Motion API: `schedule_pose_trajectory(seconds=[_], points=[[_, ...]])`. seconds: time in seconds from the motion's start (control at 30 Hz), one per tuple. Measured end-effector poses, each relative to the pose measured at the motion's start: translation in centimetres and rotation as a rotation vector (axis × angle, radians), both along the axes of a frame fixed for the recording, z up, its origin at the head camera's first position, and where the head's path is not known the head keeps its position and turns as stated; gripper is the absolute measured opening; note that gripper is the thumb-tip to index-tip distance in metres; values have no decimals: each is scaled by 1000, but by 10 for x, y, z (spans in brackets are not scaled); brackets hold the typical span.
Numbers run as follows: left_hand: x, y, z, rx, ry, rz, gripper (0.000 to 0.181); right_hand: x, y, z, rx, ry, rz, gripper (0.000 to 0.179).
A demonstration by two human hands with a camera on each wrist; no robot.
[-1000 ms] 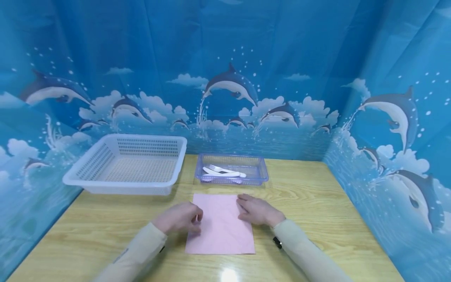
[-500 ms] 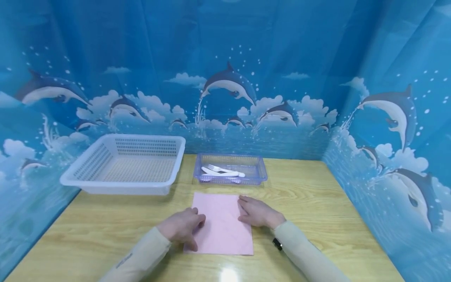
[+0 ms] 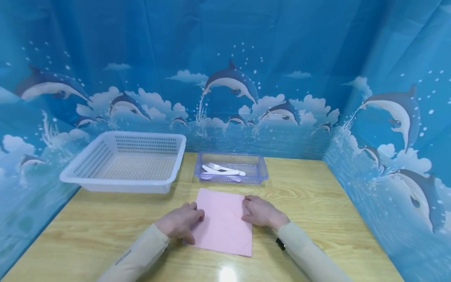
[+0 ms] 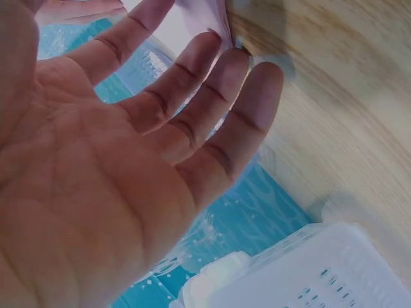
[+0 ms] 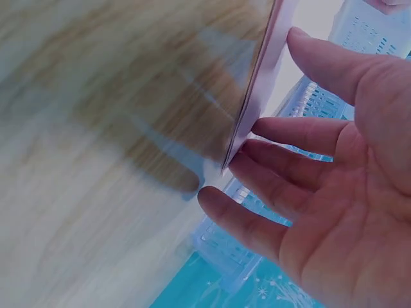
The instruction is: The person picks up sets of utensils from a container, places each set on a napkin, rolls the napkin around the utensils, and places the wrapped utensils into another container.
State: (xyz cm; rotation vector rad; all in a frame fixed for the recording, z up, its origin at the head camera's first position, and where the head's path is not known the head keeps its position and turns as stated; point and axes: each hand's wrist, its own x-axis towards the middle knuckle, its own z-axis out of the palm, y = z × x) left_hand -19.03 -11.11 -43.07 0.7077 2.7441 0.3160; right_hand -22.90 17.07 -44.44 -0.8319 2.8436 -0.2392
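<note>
Pink napkin: lay flat on the wood-grain table, and honestly the big news was that it got turned. Half a second before, it sat pretty much square to the purple basket; now the napkin was rotated a bit clockwise, far-left corner pushed away, near-right corner swung closer to the person.
What that meant: the way I read it, this was a shift of angle, not a fold, since the outline kept about the same size. The right wrist view did show layers at its edge.
Left hand: fingers loosely spread, not wrapped round anything, thumb by the near-left corner, other tips around the left edge. Can't say how hard they pressed.
Right hand: pretty much parked at the far-right edge, fingers fairly straight, tips along the edge, no grip that I could see.
Purple basket: just beyond the napkin, apart from it, with a white fork and other white cutlery inside.
White basket: off to the left, further back.
Dolphin backdrop: behind everything.
</note>
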Motion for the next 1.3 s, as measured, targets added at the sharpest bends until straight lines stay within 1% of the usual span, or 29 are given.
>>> schedule_pose_trajectory(seconds=[0.2,0.3,0.37,0.47,0.53,0.6,0.67,0.77,0.83,0.9,1.0,1.17,1.3], points=[[-2,-4,0,-6,3,-1,61,-3,5,-2,19,39,-36,47],[-3,-6,1,-4,16,-6,63,-5,7,-1,15,65,-46,42],[-4,-7,2,-12,35,-14,63,-5,9,-1,8,77,-43,41],[-6,-8,2,-31,74,-34,58,-5,11,0,-6,98,-20,40],[-9,-9,2,-44,90,-51,54,-5,12,1,-16,98,-20,38],[-11,-10,1,-33,90,-59,49,-5,12,2,-32,76,-25,37],[-13,-11,0,-15,85,-57,45,-5,11,2,-43,34,-41,36],[-14,-12,-2,23,81,-44,49,-4,10,2,-57,-33,-60,36],[-15,-12,-3,33,88,-39,54,-2,9,3,-57,-62,-70,36],[-16,-12,-4,42,90,-38,60,0,9,3,-52,-78,-71,37],[-17,-11,-6,47,81,-35,62,3,9,4,-45,-95,-64,38],[-17,-10,-7,48,80,-48,61,5,11,4,-41,-121,-48,36],[-14,-8,-6,39,88,-69,61,3,11,4,-58,-123,-9,35]])
